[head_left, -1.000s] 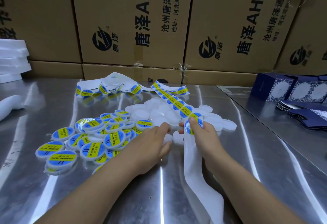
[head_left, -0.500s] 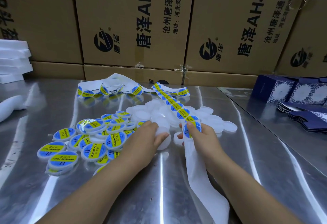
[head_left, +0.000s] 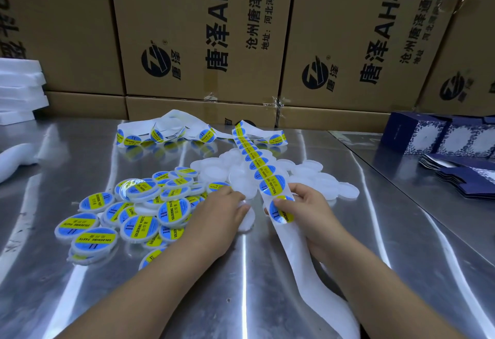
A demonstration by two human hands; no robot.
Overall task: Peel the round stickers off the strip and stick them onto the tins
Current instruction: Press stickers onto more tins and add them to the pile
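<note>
White tin (head_left: 247, 220) pulled nearer, gripped by left hand (head_left: 217, 218), right hand (head_left: 310, 213) pinching sticker (head_left: 278, 215)

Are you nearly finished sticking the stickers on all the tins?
Maybe halfway. Done: the pile of labelled tins on the left. In hand: the right hand pinches the strip at its next sticker; the left hand grips a plain tin. Left: the heap of plain tins and many stickers.

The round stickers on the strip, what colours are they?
The stickers are blue with a yellow band bearing dark print; the head view shows it.
</note>
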